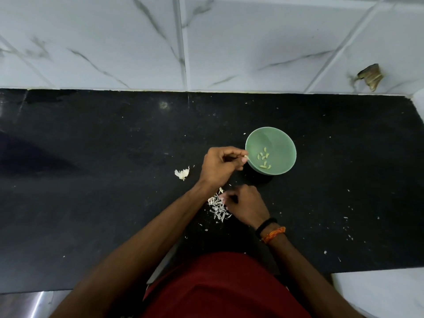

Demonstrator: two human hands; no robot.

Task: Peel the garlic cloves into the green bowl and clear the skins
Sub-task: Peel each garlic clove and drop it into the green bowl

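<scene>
Your left hand point(220, 166) pinches peeled clove point(246, 156) at green bowl point(284, 148) rim; carry it past rim before releasing. Right hand point(246, 206) curled at skins point(218, 208), contents unclear.

Left hand point(220, 166) hides its pinched clove point(246, 156) — mostly.

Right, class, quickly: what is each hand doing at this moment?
Left hand: pinches a garlic clove at the green bowl rim.
Right hand: fingers curled by the garlic skins; grip cannot be told.

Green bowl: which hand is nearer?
Left. The left hand holds a clove at the green bowl rim's left edge; the right hand is below it, by the skin pile.
</scene>
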